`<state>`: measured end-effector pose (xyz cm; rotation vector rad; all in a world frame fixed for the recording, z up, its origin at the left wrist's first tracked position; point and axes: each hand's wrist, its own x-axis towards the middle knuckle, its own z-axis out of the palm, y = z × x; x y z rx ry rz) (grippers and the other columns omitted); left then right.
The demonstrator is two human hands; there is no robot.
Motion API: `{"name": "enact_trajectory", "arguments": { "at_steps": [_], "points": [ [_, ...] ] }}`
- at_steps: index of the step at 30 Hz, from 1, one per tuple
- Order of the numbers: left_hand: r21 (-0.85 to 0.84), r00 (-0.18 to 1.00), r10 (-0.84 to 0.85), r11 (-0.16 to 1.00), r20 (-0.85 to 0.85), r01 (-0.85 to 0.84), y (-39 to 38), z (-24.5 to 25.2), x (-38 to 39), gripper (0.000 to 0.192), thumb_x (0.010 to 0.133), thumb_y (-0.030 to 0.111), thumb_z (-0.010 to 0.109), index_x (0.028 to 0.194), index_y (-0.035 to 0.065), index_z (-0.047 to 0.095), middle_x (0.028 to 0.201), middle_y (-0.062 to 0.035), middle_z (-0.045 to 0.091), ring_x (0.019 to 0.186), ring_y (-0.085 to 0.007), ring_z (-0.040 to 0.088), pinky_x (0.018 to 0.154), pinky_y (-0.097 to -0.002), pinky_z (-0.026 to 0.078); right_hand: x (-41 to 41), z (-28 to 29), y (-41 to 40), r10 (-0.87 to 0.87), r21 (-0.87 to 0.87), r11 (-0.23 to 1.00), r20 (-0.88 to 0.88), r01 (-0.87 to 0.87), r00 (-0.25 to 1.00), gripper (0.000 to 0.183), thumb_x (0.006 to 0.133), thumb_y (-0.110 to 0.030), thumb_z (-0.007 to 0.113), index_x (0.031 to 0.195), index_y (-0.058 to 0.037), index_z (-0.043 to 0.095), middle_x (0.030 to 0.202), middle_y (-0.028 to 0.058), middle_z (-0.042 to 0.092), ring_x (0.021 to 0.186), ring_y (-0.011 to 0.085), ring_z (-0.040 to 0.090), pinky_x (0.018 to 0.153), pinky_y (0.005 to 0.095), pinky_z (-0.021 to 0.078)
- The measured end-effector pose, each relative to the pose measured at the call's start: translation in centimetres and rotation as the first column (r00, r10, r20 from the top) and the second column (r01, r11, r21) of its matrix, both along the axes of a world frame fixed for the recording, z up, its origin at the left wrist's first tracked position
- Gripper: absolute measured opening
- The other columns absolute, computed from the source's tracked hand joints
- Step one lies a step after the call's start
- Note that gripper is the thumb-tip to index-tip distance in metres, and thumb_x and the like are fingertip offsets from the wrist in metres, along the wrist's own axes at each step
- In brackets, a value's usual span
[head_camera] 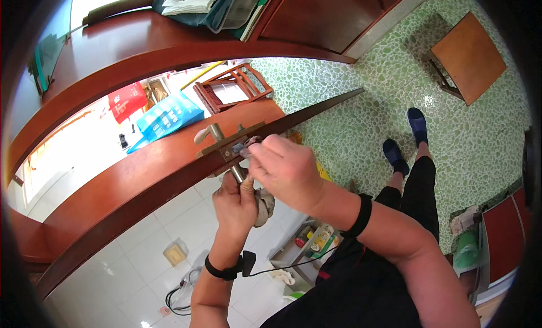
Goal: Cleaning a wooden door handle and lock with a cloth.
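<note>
A brown wooden door stands open before me, its narrow edge towards me. Set in that edge is a metal latch plate. My left hand is closed around the near-side metal lever handle. A grey crumpled cloth bulges out beside that hand, partly hidden by it. My right hand is at the latch, its fingertips pinching a small dark crumpled rag against the plate. The far-side lever handle sticks out beyond the door.
Beyond the door are a blue bag, a red bag and a folded wooden chair. A wooden stool stands on the green pebble-patterned floor. A grey toolbox lies below my arms, with a black cable further left.
</note>
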<state>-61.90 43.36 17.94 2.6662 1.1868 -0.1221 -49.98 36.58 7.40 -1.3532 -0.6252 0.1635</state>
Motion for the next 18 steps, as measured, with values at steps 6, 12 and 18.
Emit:
{"name": "enact_trajectory", "arguments": {
  "at_steps": [6, 12, 18],
  "points": [
    [-0.021, 0.997, 0.043, 0.999, -0.06, -0.044, 0.0, 0.4, -0.6, 0.033, 0.109, 0.026, 0.066, 0.128, 0.0001, 0.068, 0.099, -0.0162, 0.081, 0.089, -0.0189, 0.077, 0.079, -0.0361, 0.06, 0.1, 0.3, -0.3, 0.021, 0.042, 0.999, 0.028, -0.022, 0.999, 0.019, 0.08, -0.002, 0.079, 0.096, -0.0056, 0.07, 0.08, 0.0053, 0.056, 0.067, 0.0239, 0.065, 0.057, 0.0359, 0.0529],
    [0.0, 0.997, 0.028, 1.0, -0.067, -0.029, 0.0, 0.2, -1.2, 0.03, 0.108, 0.028, 0.067, 0.113, -0.0013, 0.07, 0.09, -0.0176, 0.079, 0.082, -0.0199, 0.076, 0.074, -0.0364, 0.058, -0.4, 1.8, 0.1, 0.024, 0.107, 0.994, 0.003, -0.025, 1.0, 0.021, 0.078, -0.002, 0.079, 0.097, -0.0059, 0.07, 0.08, 0.0049, 0.055, 0.067, 0.0237, 0.063, 0.053, 0.0368, 0.0501],
    [-0.014, 0.999, 0.036, 0.999, -0.028, -0.036, -0.2, 0.2, -0.2, 0.023, 0.108, 0.027, 0.064, 0.112, 0.0051, 0.069, 0.084, -0.0215, 0.074, 0.074, -0.0423, 0.075, 0.065, -0.0459, 0.059, 0.9, 0.3, -0.5, -0.013, 0.027, 1.0, 0.07, 0.011, 0.997, 0.021, 0.077, -0.002, 0.079, 0.096, -0.0064, 0.07, 0.081, 0.0051, 0.057, 0.068, 0.0238, 0.064, 0.054, 0.0367, 0.0526]
  ]
}}
